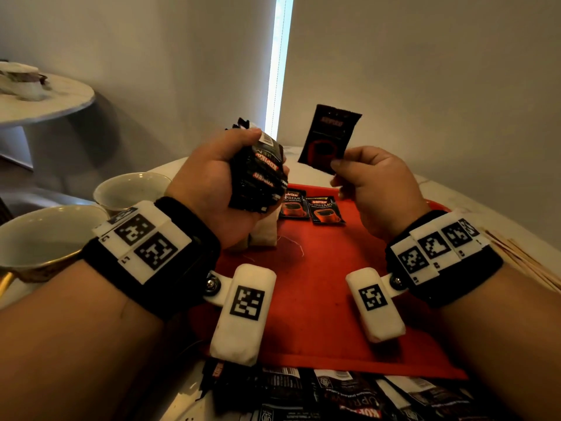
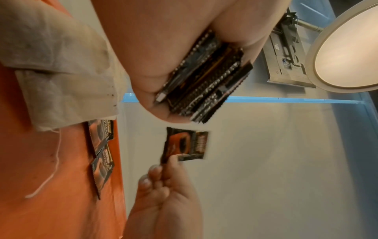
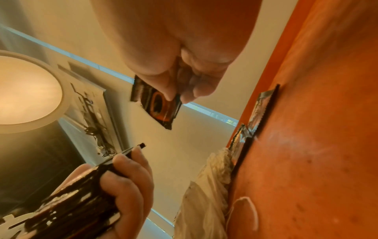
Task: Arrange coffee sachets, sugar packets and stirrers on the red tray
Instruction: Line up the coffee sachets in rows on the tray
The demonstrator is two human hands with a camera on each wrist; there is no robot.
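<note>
At the far left of the head view two pale ceramic cups [image 1: 45,235] stand beside the red tray [image 1: 318,299]. The left hand [image 1: 218,183] is raised above the tray's far left part, its fingers and thumb curled round a thick stack of black coffee sachets [image 1: 258,174]; the left wrist view shows the stack's serrated edges fanned out between thumb and fingers [image 2: 204,84]. Below that hand, off-white cloth pouches [image 1: 264,232] rest on the tray, with a loose thread trailing from them. Just to their right, two Kopiko Supremo sachets [image 1: 309,208] lie flat and face up, side by side near the tray's far edge. Further right, the right hand [image 1: 376,189] pinches a single coffee sachet [image 1: 329,138] by its lower corner between thumb and forefinger, holding it upright in the air, apart from the stack. At the far right edge, wooden stirrers [image 1: 528,259] lie on the table beside the tray. More black sachets [image 1: 334,393] are spread along the table's near edge.
</note>
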